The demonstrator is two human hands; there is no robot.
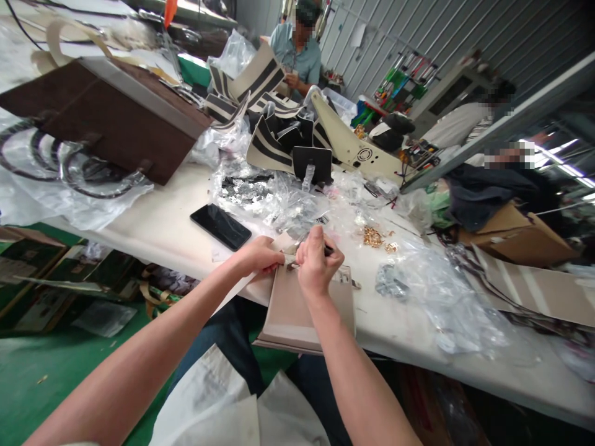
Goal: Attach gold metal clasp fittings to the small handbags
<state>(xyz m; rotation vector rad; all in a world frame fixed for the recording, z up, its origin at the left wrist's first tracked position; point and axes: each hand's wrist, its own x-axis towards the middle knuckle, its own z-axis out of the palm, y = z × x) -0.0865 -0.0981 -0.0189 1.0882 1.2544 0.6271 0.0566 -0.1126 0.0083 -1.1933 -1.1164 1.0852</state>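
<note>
A beige bag (297, 313) lies at the near edge of the white table (158, 229), hanging partly over it. My left hand (258, 255) pinches the bag's top edge, fingers closed on it. My right hand (317, 263) is closed in a fist round a thin dark tool (328, 250) held at the same top edge, right beside the left fingers. What the tool's tip touches is hidden by my fingers.
A black phone (220, 226) lies left of my hands. Crumpled clear plastic (279, 198), gold metal fittings (373, 236) and striped bags (269, 145) lie beyond. A big brown bag (111, 111) sits far left. A person in a blue shirt (297, 56) works at the far end.
</note>
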